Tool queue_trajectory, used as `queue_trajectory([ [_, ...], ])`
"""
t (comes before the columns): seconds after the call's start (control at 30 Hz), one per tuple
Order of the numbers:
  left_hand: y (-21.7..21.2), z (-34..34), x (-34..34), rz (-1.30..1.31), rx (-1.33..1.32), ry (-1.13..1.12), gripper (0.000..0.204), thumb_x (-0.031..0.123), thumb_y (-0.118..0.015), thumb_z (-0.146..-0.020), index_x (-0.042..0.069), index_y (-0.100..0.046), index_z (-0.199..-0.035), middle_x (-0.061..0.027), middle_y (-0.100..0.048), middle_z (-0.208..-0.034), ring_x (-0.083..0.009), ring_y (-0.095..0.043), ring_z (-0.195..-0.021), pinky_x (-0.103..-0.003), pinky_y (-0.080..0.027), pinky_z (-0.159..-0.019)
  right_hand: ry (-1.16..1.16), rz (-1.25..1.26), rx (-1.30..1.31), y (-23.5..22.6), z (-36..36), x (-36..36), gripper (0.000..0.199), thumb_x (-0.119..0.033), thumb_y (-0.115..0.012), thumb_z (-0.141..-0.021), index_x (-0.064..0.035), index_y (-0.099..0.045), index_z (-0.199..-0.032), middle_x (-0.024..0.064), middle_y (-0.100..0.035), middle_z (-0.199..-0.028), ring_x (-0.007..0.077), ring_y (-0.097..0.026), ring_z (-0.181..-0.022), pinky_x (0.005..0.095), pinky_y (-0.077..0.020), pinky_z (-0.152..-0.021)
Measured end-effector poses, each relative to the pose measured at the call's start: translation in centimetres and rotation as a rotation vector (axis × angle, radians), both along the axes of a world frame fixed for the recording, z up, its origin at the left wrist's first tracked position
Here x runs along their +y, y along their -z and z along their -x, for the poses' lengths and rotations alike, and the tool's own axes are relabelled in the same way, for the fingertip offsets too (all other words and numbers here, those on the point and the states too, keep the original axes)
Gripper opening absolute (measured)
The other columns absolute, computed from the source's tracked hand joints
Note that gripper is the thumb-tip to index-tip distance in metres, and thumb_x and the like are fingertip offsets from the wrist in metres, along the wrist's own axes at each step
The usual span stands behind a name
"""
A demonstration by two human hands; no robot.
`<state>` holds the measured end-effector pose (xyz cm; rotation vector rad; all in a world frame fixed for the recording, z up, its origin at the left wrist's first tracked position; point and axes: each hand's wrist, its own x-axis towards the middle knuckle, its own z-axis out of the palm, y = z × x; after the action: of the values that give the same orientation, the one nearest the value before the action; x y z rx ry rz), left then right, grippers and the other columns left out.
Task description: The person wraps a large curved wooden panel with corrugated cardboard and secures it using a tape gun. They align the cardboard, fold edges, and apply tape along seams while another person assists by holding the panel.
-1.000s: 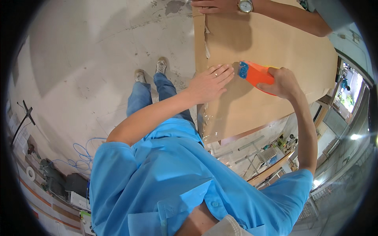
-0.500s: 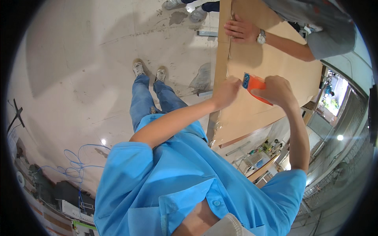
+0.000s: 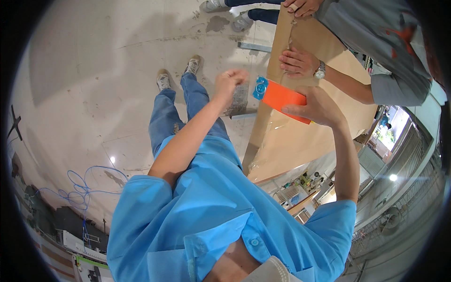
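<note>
Held in my right hand (image 3: 320, 107) is an orange tape dispenser (image 3: 284, 100) with a blue end, raised above the edge of a large cardboard-covered panel (image 3: 300, 152). Its blue end faces my left hand (image 3: 228, 84). That hand is apart from the dispenser, left of the panel and above the floor. Its fingers are curled together and slightly blurred; whatever they may hold is too small to see. Shiny clear tape (image 3: 256, 164) shows along the panel's near corner.
A co-worker's hand (image 3: 299, 62) with a watch presses on the panel; their other hand (image 3: 303, 6) is at its far edge. Metal bars (image 3: 253, 46) lie on the floor beside it. A blue hose (image 3: 80, 190) is coiled at the left, and a cluttered workbench (image 3: 300, 190) stands right.
My left hand has moved off the panel's edge to the left. The tape dispenser has shifted left and turned in my right hand. The co-worker's other hand has come into view.
</note>
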<state>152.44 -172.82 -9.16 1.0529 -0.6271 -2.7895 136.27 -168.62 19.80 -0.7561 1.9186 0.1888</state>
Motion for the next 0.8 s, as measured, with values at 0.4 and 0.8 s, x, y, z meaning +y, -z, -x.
queue_trajectory([
  [0.4,3.0,12.0,5.8,-0.527,0.173,0.38,0.032,0.03,-0.059,-0.099,0.007,-0.061,-0.121,-0.0025,-0.066,-0.102,-0.0112,-0.064,-0.095,-0.03,-0.055,-0.08,-0.293,-0.041,0.142,0.9,8.5,1.5,0.055,-0.05,-0.075,-0.074,0.0009,-0.063,-0.091,0.0162,-0.065,-0.067,0.0325,-0.066,-0.064,0.0413,-0.0519,-0.064],
  [0.8,3.8,9.6,5.3,-0.429,0.024,0.684,0.042,0.037,-0.049,-0.103,0.007,-0.054,-0.131,-0.0078,-0.067,-0.107,-0.0184,-0.066,-0.101,-0.038,-0.055,-0.087,-0.229,0.085,0.108,-1.6,12.7,9.1,0.054,-0.042,-0.082,-0.07,-0.0031,-0.064,-0.105,0.0159,-0.068,-0.084,0.0348,-0.067,-0.076,0.0408,-0.0536,-0.072],
])
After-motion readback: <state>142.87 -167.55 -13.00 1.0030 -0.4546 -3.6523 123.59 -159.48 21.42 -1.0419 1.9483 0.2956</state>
